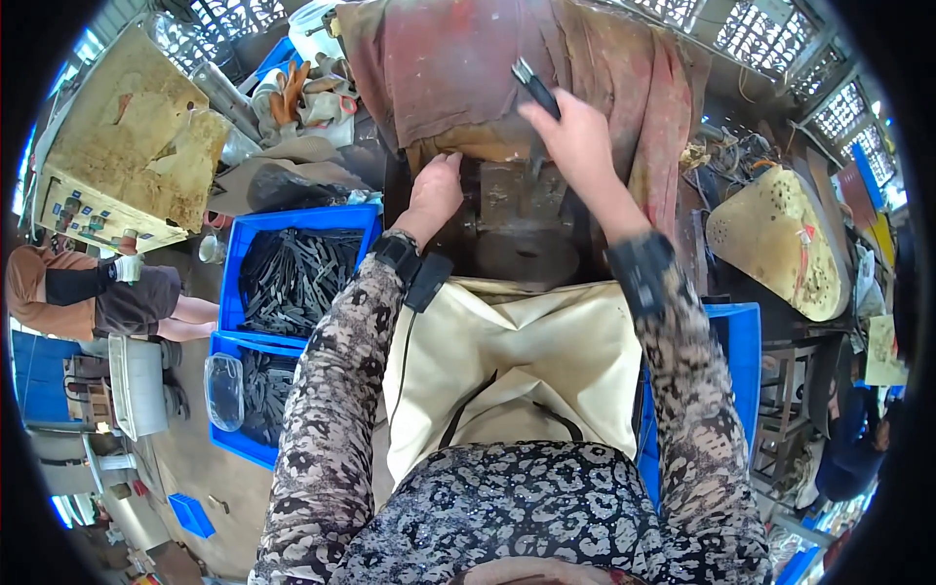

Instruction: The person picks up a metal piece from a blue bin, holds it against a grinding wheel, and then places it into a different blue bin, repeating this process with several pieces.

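The dark metal tool (535, 88), slim and two-pronged at its upper tip, sits at about 12 o'clock in the view, held up in front of the reddish stained cloth (458, 68) that drapes the top of a machine. The right hand (575, 141) has its fingers pressed together around the tool's lower end, with the pronged tip sticking out toward 11 o'clock above the knuckles.

At 9 o'clock from that hand, the left hand (434, 195) rests against the dark metal block of the machine (512, 200), just under the cloth's hem; its fingers are curled and tucked against the metal, and whether they pinch anything cannot be told. Below the two hands, toward 6 o'clock, a round grey disc (526, 258) lies on the machine's base, and a cream apron (517, 361) spreads over the person's lap. Both forearms wear patterned sleeves and dark wrist straps.

Further out at 9 o'clock stand two blue crates (234, 283), both filled with dark metal pieces (292, 278); a clear plastic scoop-like thing (223, 390) lies on the nearer one. At 3 o'clock a blue bin edge (741, 341) shows beside the right sleeve, and beyond it a worn yellowish perforated seat (780, 244). Far out at 9 o'clock another person (97, 292) in an orange top sits well apart.
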{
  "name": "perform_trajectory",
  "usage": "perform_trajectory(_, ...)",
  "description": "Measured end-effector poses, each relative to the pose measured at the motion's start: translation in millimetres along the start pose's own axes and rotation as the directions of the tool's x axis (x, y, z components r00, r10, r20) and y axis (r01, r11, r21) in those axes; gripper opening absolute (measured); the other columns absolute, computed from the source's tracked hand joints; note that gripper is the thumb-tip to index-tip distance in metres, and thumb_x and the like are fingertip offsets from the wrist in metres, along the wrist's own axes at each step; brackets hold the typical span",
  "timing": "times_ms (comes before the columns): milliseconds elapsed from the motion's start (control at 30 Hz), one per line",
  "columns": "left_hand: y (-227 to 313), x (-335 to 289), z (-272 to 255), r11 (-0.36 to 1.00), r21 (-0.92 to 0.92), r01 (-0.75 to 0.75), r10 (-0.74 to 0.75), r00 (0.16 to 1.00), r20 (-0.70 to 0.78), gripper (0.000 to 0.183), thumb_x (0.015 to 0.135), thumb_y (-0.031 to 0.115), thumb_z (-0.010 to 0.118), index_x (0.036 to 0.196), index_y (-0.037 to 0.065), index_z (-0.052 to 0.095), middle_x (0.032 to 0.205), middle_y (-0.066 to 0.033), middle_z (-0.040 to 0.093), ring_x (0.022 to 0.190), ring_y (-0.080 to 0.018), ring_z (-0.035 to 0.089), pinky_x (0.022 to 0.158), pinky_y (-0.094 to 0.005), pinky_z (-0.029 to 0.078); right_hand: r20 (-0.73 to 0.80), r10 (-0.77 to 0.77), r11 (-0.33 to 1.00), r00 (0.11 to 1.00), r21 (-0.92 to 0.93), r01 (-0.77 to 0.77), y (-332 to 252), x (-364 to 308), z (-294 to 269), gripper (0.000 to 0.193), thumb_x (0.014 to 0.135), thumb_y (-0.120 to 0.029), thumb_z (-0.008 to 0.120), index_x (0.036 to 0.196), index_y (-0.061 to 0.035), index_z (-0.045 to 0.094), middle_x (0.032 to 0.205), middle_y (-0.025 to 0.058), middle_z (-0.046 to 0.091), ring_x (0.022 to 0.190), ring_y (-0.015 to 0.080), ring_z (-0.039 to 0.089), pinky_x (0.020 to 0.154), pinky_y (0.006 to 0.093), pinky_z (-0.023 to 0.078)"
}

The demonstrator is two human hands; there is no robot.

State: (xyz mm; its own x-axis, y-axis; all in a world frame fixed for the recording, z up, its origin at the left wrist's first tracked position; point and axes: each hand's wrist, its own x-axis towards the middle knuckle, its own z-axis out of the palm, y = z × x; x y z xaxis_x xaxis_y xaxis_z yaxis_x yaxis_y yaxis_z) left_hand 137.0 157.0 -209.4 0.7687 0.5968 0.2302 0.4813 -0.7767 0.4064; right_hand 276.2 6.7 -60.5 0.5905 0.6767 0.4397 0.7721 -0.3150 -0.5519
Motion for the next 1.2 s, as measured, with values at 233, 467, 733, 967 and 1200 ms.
perform_trajectory(233,-13,-6,1,0.932,0.095,-0.349,0.308,0.905,0.295,0.018,0.081,0.012,0.058,0.096,0.007,0.067,0.091,-0.0175,0.066,0.091,-0.0346,0.064,0.080,-0.0441,0.051,0.040,-0.054,0.985,0.998,0.167,0.047,-19,-163,-28,0.025,0.082,-0.019,0.072,0.095,-0.0009,0.061,0.068,0.0161,0.061,0.061,0.0293,0.061,0.058,0.0352,0.048)
perform_trajectory(467,-7,-37,47,0.872,0.128,-0.472,0.379,0.818,0.433,0.017,0.076,0.009,0.054,0.079,0.005,0.070,0.082,-0.0180,0.067,0.084,-0.0344,0.066,0.076,-0.0439,0.053,0.258,-0.190,0.973,0.947,0.182,0.145,8,-261,-36,0.027,0.071,-0.012,0.072,0.095,-0.0078,0.062,0.075,0.0103,0.064,0.063,0.0303,0.062,0.056,0.0389,0.050)
perform_trajectory(733,1,-45,50,0.903,0.104,-0.417,0.345,0.849,0.400,0.017,0.075,0.009,0.054,0.075,0.004,0.071,0.081,-0.0202,0.067,0.083,-0.0361,0.066,0.077,-0.0438,0.052,0.398,-0.118,0.975,0.910,0.219,0.031,9,-256,-42,0.021,0.077,-0.016,0.074,0.093,-0.0060,0.064,0.075,0.0098,0.065,0.064,0.0248,0.064,0.059,0.0329,0.050)
perform_trajectory(967,5,-46,37,0.916,0.132,-0.379,0.279,0.839,0.468,0.018,0.076,0.012,0.055,0.076,0.003,0.070,0.081,-0.0208,0.067,0.082,-0.0373,0.065,0.077,-0.0454,0.052,0.618,0.126,0.798,0.776,0.401,-0.450,21,-241,-38,0.022,0.085,-0.020,0.069,0.097,-0.0026,0.063,0.074,0.0014,0.062,0.066,0.0117,0.058,0.062,0.0272,0.048)
perform_trajectory(1200,57,-70,-22,0.981,-0.193,0.026,-0.013,0.998,0.069,0.015,0.078,0.016,0.058,0.073,0.006,0.068,0.079,-0.0186,0.067,0.074,-0.0373,0.065,0.069,-0.0487,0.052,0.615,0.388,0.120,0.686,0.705,-0.699,51,-188,-21,0.024,0.096,-0.024,0.055,0.107,-0.0033,0.055,0.083,0.0071,0.061,0.077,0.0172,0.061,0.072,0.0302,0.049)
